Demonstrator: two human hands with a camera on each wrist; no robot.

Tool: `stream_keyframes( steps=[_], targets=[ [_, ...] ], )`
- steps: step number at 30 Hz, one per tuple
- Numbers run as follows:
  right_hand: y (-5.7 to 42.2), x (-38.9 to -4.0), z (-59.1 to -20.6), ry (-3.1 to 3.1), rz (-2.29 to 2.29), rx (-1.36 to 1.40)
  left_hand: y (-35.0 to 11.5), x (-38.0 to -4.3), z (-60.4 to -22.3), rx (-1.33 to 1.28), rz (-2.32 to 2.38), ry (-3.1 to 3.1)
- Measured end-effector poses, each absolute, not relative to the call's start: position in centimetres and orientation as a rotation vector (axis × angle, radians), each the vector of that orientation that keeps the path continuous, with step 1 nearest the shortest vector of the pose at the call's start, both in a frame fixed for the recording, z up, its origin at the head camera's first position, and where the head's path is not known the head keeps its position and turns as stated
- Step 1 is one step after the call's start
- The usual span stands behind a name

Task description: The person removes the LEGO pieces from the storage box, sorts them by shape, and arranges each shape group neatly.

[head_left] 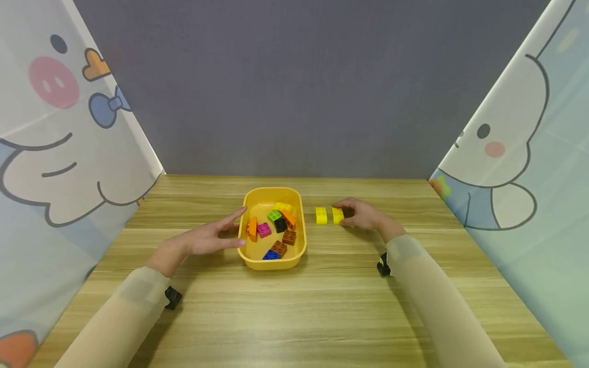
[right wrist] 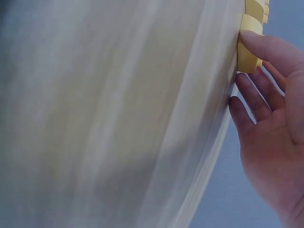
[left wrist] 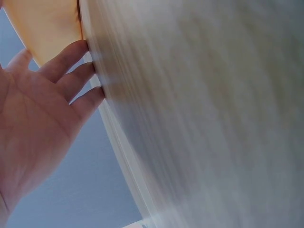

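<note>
My left hand point(head_left: 207, 238) is spread at the left side of a yellow plastic bin point(head_left: 271, 265), its thumb and fingertips right at the rim. In the left wrist view, the fingers of that hand point(left wrist: 42, 104) reach along the bin's outer wall point(left wrist: 47, 23). To the right of the bin, my right hand point(head_left: 364, 214) pinches a yellow building block point(head_left: 337, 215) between thumb and fingers, low at the tabletop. A second yellow block point(head_left: 321, 215) stands just left of it with a narrow gap. The right wrist view shows the thumb against the gripped block point(right wrist: 247, 52).
Inside the bin lie several building blocks: orange point(head_left: 252, 228), pink point(head_left: 264, 229), green point(head_left: 274, 215), black point(head_left: 280, 225), brown point(head_left: 289, 236), blue point(head_left: 271, 254) and yellow. A grey panel point(head_left: 294, 92) stands behind the wooden table point(head_left: 276, 317), with cartoon-printed sheets at both sides.
</note>
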State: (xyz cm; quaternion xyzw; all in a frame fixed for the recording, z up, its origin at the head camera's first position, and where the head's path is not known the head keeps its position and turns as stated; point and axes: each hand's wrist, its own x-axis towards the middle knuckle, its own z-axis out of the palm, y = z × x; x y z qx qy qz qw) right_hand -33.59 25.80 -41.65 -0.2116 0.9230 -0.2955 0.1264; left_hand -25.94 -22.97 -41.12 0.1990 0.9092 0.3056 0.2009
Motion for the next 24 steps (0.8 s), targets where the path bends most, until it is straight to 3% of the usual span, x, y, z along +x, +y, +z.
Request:
stream_keyframes(
  steps=[24],
  targets=[
    [25.65,-33.75,-41.70,2.686,-0.949,-0.672,-23.04,-26.03,-41.24,0.565,0.872,2.542]
  ],
)
